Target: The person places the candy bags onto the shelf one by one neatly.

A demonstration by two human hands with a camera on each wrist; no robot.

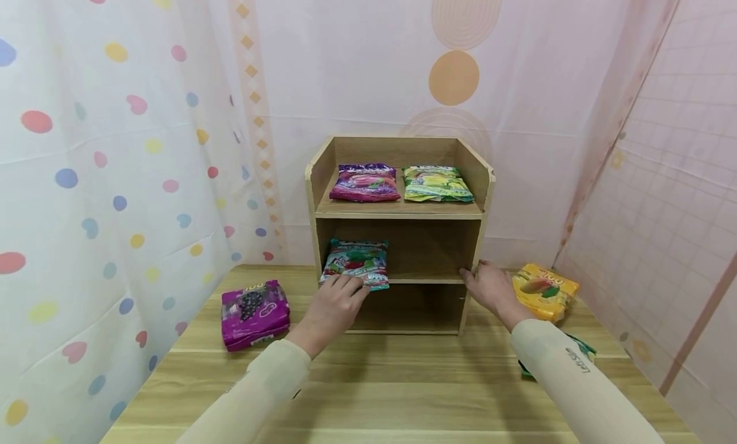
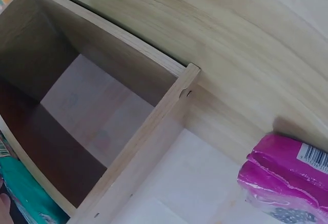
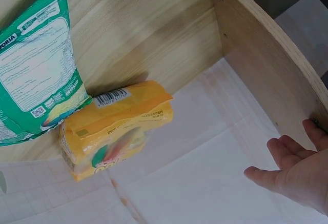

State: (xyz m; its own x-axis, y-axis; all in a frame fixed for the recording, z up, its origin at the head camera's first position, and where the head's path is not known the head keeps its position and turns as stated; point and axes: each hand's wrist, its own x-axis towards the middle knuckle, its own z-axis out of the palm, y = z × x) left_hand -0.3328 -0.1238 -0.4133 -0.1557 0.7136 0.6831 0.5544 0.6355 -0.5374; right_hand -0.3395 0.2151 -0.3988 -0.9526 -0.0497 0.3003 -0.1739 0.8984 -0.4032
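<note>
A teal candy bag lies on the middle shelf of a small wooden rack, its front end jutting past the shelf edge. My left hand touches the bag's front left corner; the thumb is hidden. In the left wrist view only a fingertip shows beside the teal bag. My right hand touches the rack's right side panel near the middle shelf, holding nothing. Seen from the right wrist, its fingers are spread and loosely bent. On the top shelf lie a purple candy bag and a yellow-green candy bag.
A purple grape-pictured pack stands on the wooden table left of the rack. To the right are a yellow mango-pictured pack and a green bag, partly covered by my right sleeve in the head view. Curtains surround the table.
</note>
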